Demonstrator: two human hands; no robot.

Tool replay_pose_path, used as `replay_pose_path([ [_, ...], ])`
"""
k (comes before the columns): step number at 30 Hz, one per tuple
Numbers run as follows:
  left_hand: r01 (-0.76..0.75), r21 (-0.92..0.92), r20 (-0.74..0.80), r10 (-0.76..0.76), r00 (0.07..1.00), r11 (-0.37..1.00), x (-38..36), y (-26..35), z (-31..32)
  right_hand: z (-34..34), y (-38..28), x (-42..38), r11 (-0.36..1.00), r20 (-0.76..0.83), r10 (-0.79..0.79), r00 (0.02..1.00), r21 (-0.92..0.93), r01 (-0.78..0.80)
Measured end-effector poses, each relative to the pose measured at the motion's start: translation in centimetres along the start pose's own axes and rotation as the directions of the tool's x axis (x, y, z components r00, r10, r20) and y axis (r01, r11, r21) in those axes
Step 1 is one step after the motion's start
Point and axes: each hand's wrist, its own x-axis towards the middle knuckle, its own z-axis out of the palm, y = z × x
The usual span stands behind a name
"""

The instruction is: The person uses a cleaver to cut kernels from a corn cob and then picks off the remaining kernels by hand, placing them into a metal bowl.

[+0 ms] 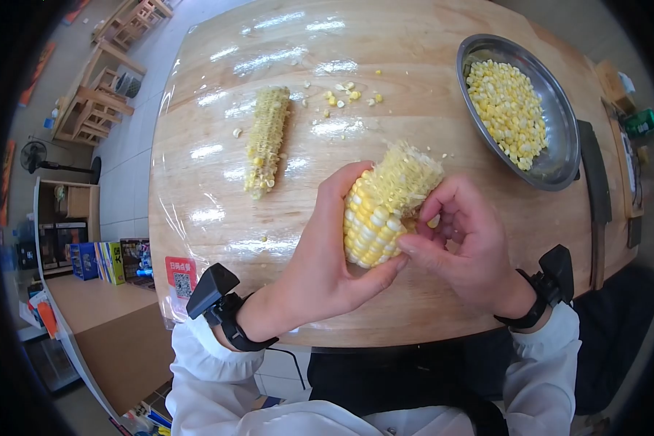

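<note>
A partly stripped corn cob (374,225) is held in my left hand (327,247), its fingers and thumb wrapped round the lower end. Yellow and white kernels cover that end, while the far end is bare. My right hand (461,236) is at the cob's right side, thumb against the kernels and fingers curled. A loose kernel (434,221) shows between its fingers. A bare corn cob (267,142) lies to the left on the table. At the upper right, a metal bowl (559,156) holds many loose kernels (505,105).
Scattered kernels (352,94) lie on the wooden table (407,65), which has a clear plastic cover. A red QR card (182,280) is at its left edge. A dark long object (594,174) lies right of the bowl. A shelf with books (109,261) stands at left.
</note>
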Motion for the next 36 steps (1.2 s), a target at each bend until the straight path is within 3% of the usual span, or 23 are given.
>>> replay_pose_path([
  [4, -0.011, -0.004, 0.002, 0.011, 1.0, 1.0, -0.2, -0.4, 0.1, 0.2, 0.2, 0.1, 0.992, -0.036, 0.095, 0.995, 0.09, -0.092],
  [10, -0.006, -0.023, -0.009, 0.006, 1.0, 1.0, -0.2, 0.0, 0.0, 0.3, -0.1, 0.0, 0.994, 0.008, 0.048, 0.999, 0.102, -0.048],
  [12, 0.108, -0.171, 0.008, -0.108, 0.994, 0.979, -0.3, -0.2, 0.0, 0.3, -0.2, 0.2, 0.995, 0.002, 0.025, 1.0, 0.097, -0.025],
  [17, 0.169, -0.302, 0.034, -0.166, 0.985, 0.938, -0.2, 0.1, -0.1, 0.1, -1.0, 0.1, 0.999, 0.012, -0.025, 1.0, 0.049, 0.024],
  [19, 0.179, -0.326, 0.035, -0.177, 0.984, 0.928, -0.3, 0.0, 0.0, -0.1, -1.5, 0.0, 0.991, 0.054, 0.132, 0.99, 0.013, -0.133],
  [23, 0.124, -0.196, 0.012, -0.124, 0.992, 0.973, -0.3, -0.1, 0.0, -0.2, -0.5, 0.5, 0.992, 0.012, 0.05, 0.999, 0.115, -0.051],
  [25, 0.086, -0.139, 0.005, -0.086, 0.996, 0.987, -0.2, -0.1, -0.1, -0.6, -0.9, 0.7, 0.95, 0.071, 0.213, 0.975, 0.216, -0.223],
  [26, 0.087, -0.139, 0.01, -0.087, 0.996, 0.986, -0.3, -0.1, -0.1, -0.6, -0.9, 0.7, 0.95, 0.069, 0.214, 0.974, 0.218, -0.224],
  [28, 0.09, -0.14, 0.016, -0.088, 0.996, 0.986, -0.3, -0.1, -0.2, -0.5, -0.8, 0.7, 0.988, 0.038, 0.118, 0.992, 0.097, -0.121],
  [33, 0.049, 0.05, 0.053, -0.051, 0.997, 0.998, -0.3, -0.1, -0.6, -0.7, -0.4, 0.8, 0.995, 0.044, 0.093, 0.995, 0.044, -0.095],
  [36, 0.055, 0.038, 0.04, -0.057, 0.998, 0.998, -0.3, -0.3, -0.4, -0.7, -1.0, 1.1, 0.995, 0.057, 0.098, 0.994, -0.042, -0.096],
])
